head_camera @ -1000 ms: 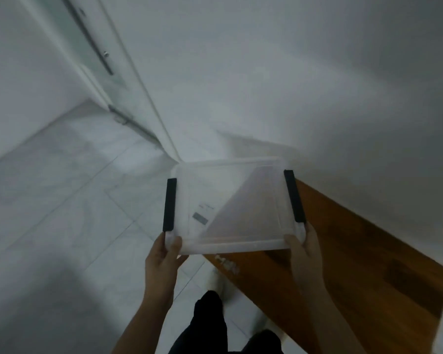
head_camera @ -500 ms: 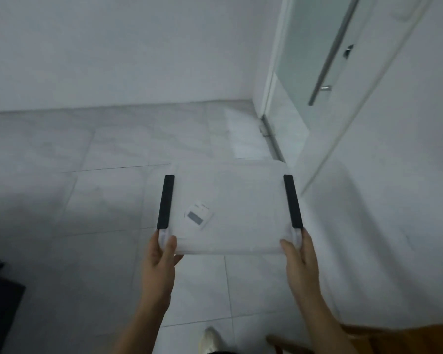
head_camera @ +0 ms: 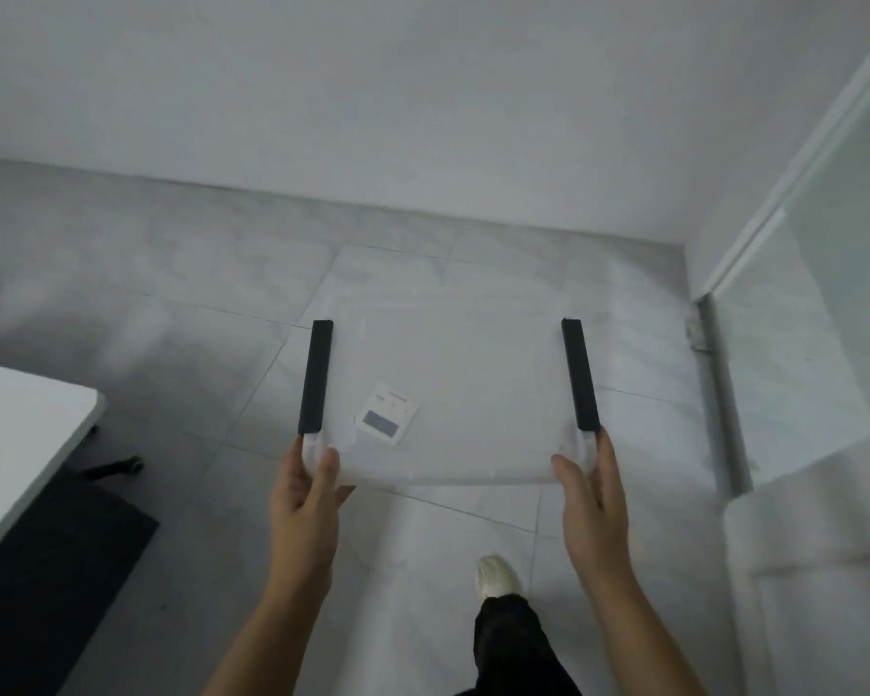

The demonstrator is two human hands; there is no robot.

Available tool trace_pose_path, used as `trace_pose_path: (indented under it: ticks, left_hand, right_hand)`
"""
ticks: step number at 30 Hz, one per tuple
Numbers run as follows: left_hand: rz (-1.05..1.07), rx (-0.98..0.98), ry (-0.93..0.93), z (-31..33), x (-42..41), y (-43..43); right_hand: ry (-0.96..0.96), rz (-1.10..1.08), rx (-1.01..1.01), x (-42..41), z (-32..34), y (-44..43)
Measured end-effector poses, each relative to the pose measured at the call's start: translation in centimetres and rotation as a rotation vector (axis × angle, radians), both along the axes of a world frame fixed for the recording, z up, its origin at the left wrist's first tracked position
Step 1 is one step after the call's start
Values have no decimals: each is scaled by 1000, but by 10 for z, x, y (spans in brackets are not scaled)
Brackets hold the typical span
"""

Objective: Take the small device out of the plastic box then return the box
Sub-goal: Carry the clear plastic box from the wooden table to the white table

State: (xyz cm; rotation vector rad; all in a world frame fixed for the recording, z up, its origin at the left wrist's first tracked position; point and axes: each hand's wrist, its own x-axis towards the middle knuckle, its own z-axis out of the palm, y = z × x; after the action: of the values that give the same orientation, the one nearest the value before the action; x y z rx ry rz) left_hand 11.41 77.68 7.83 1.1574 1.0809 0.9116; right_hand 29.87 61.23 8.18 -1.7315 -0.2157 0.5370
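You carry the plastic box point(head_camera: 453, 394) level over the floor point(head_camera: 172, 293), so nothing slides. Left hand point(head_camera: 305, 499) and right hand point(head_camera: 591, 499) fingers are clamped on its near corners.

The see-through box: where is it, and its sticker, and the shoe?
plastic box point(head_camera: 478, 389), head view, middle of its clear top.
sticker point(head_camera: 387, 415), head view, its grey patch.
shoe point(head_camera: 497, 577), head view, its toe.

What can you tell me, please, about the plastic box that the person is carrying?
The plastic box is shallow, translucent whitish plastic, with the floor tiles showing through it. A black latch runs along each side. A white label with a grey patch shows near its left side. It is held roughly level above the floor, the left hand and right hand gripping its near corners. No device is visible inside.
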Motion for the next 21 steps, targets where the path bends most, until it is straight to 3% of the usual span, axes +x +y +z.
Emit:
trace_pose_path:
  ticks: [8,14,21]
  left_hand:
    - [305,27,-2,29,38,138]
    - [549,17,-51,15,20,242]
    - [640,22,-111,-2,-10,425]
  right_hand:
    - [-14,379,87,93,17,208]
    - [-54,662,118,92,16,375]
    - [-117,766,106,66,16,582]
